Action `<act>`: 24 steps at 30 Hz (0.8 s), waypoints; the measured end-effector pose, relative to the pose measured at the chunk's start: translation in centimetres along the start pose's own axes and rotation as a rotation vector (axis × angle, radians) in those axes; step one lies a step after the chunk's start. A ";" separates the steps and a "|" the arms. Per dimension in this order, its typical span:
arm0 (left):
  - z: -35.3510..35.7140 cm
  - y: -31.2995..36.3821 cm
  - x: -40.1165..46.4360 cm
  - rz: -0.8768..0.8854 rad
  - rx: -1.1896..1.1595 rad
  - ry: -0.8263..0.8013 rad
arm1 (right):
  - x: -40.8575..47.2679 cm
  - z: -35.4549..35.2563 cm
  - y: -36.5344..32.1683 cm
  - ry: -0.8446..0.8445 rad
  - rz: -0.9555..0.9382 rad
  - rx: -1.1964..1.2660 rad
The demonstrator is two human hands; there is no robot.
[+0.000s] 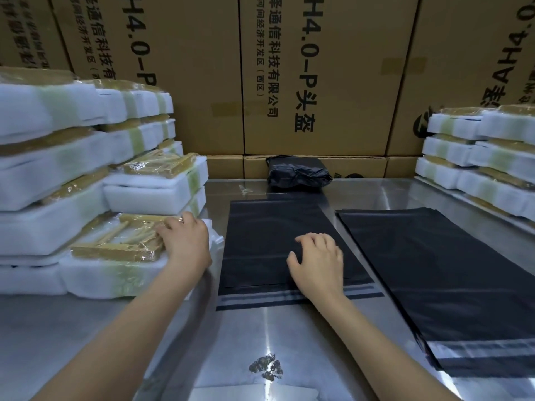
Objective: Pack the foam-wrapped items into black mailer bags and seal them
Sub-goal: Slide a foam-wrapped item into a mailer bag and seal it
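Left hand [185, 241] rests atop the nearest foam-wrapped item [115, 256], fingers loosely curled; right hand [317, 261] presses spread fingers on the mailer bag [269, 227] just beside, mouth toward the person.

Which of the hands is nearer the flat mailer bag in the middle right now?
Right. The right hand rests on the mailer bag; the left hand is beside it, on a foam-wrapped item.
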State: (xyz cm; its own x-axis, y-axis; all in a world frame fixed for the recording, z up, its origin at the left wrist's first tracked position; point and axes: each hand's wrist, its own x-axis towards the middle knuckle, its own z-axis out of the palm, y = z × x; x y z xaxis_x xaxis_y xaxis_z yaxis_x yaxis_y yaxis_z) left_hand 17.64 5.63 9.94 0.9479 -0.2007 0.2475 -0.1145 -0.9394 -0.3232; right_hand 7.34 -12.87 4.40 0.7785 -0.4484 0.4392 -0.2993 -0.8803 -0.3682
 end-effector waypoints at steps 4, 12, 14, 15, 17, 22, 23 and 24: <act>-0.5 -1.3 -2.5 0.058 -0.068 0.075 | -0.3 -0.1 -5.3 -0.233 0.069 0.532; -0.6 -3.4 -8.8 0.254 -0.666 0.494 | -0.7 -0.7 -12.2 -0.767 0.348 1.044; -0.7 -3.6 -9.0 0.234 -0.750 0.546 | -1.5 -1.2 -12.3 -0.782 0.340 1.154; -0.7 -3.6 -9.0 0.219 -0.783 0.570 | -1.9 -1.5 -12.4 -0.783 0.353 1.205; -0.8 -3.5 -9.4 0.172 -0.839 0.613 | -2.4 -1.4 -12.3 -0.741 0.389 1.295; -1.0 -3.8 -9.8 -0.005 -0.844 0.667 | -2.8 -1.5 -12.6 -0.746 0.529 1.549; -1.2 -3.9 -9.6 -0.037 -0.843 0.654 | -2.8 -1.4 -12.7 -0.749 0.597 1.617; -1.4 -3.9 -9.4 -0.068 -0.843 0.633 | -2.8 -1.3 -12.7 -0.751 0.655 1.684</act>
State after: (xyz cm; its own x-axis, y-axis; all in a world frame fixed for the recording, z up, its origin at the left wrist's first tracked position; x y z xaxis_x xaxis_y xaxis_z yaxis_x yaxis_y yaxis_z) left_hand 8.70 10.76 10.16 0.6596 -0.0209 0.7513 -0.4671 -0.7946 0.3879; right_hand 8.22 -0.67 8.87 0.9588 -0.0444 -0.2807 -0.2010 0.5922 -0.7803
